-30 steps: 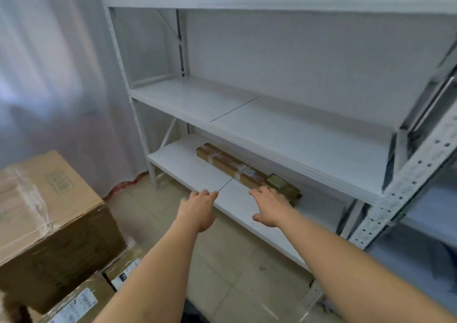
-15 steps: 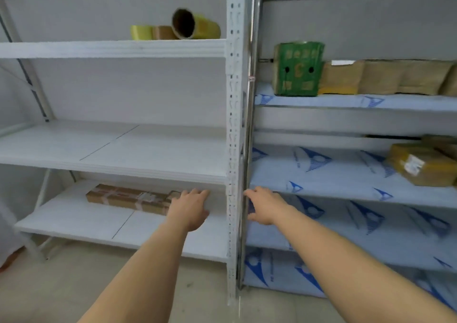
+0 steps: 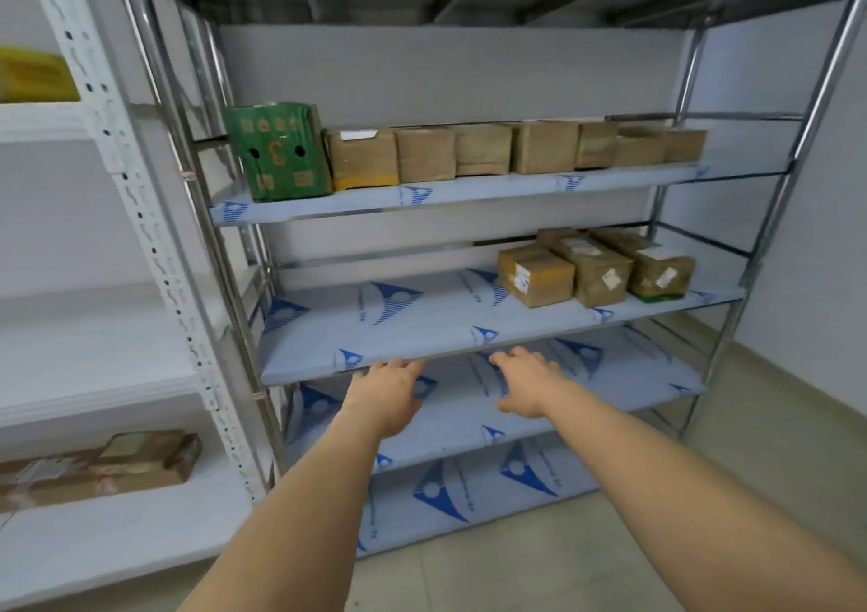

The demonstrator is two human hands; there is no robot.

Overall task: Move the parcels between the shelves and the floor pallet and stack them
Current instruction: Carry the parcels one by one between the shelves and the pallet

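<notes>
Both hands reach forward, empty, toward a metal shelving rack (image 3: 732, 311) whose shelves are wrapped in film with blue triangle logos. Left hand (image 3: 387, 393) has its fingers extended and loosely together, palm down, its fingertips at the front edge of the middle shelf (image 3: 375, 330); whether they touch it I cannot tell. Right hand (image 3: 525, 384) is likewise spread flat and holding nothing, just beside the left, over the lower shelf (image 3: 610, 391).

Above and to the right of the right hand, on the middle shelf, three taped cardboard parcels (image 3: 593, 267) sit side by side, touching, with white labels on their faces. Higher up, well above both hands, the upper shelf (image 3: 469, 194) holds a green printed carton (image 3: 279, 152) at its left end and, touching it, a row of brown parcels (image 3: 516, 149) running to the right.

To the left of the left hand stands a white shelving unit (image 3: 155, 255); a long flat brown parcel (image 3: 98, 468) lies on its low shelf, and something yellow (image 3: 33, 74), blurred, sits on its higher shelf.
</notes>
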